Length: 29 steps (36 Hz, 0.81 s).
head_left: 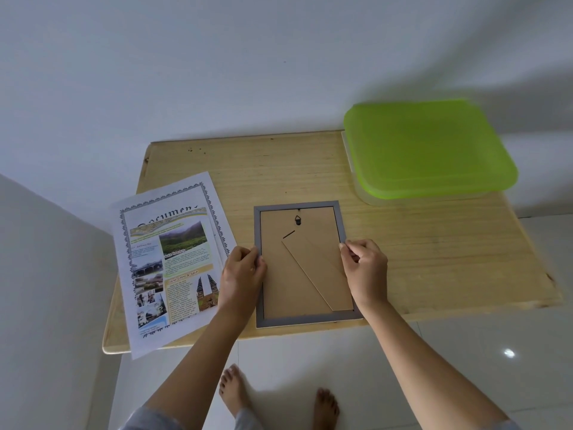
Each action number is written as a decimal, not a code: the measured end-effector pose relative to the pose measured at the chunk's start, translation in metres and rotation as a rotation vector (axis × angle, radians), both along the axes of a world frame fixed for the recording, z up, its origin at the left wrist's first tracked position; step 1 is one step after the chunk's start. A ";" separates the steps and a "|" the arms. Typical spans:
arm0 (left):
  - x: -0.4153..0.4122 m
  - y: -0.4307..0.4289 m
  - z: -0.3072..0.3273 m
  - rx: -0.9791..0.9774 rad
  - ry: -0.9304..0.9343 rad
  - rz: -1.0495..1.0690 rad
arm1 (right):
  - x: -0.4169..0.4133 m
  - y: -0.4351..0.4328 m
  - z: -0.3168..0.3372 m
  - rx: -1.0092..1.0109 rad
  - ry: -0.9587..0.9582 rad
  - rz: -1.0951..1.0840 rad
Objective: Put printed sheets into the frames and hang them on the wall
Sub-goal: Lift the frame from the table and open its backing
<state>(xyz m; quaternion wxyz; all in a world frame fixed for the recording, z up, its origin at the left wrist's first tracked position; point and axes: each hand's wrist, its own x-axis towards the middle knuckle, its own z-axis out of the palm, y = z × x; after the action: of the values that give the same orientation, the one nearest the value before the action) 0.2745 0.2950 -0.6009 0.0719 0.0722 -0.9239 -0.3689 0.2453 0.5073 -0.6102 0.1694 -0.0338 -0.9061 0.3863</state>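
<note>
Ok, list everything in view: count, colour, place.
table: one, pale wood, against the wall
frame: one, grey with brown backing, face down, near middle of table
sheets: small stack, white with colour print, table's left, overhanging its edge
box: one, clear with green lid, table's far right
wall: white, behind table
floor: white tiles, below
feet: two, bare, on floor
left hand: grips frame's left edge
right hand: pinches at frame's right edge

The pale wooden desk (279, 169) carries a stack of printed sheets (167, 259) at its left, overhanging the front edge. A grey picture frame (297, 265) lies face down mid-front, and a green-lidded clear container (428, 147) sits at the back right corner.
</note>
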 end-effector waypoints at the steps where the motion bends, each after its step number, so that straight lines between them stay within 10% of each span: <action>1: 0.000 0.000 0.000 0.006 -0.002 0.003 | 0.000 0.000 0.000 -0.001 0.001 0.000; 29: -0.045 -0.032 -0.024 -0.253 -0.090 -0.199 | -0.090 -0.037 0.018 0.121 -0.074 0.359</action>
<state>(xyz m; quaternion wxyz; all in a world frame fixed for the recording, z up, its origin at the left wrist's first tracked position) 0.2291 0.2631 -0.6245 0.0024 -0.0128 -0.9678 -0.2513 0.1552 0.4703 -0.5919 0.0661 0.1247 -0.9246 0.3538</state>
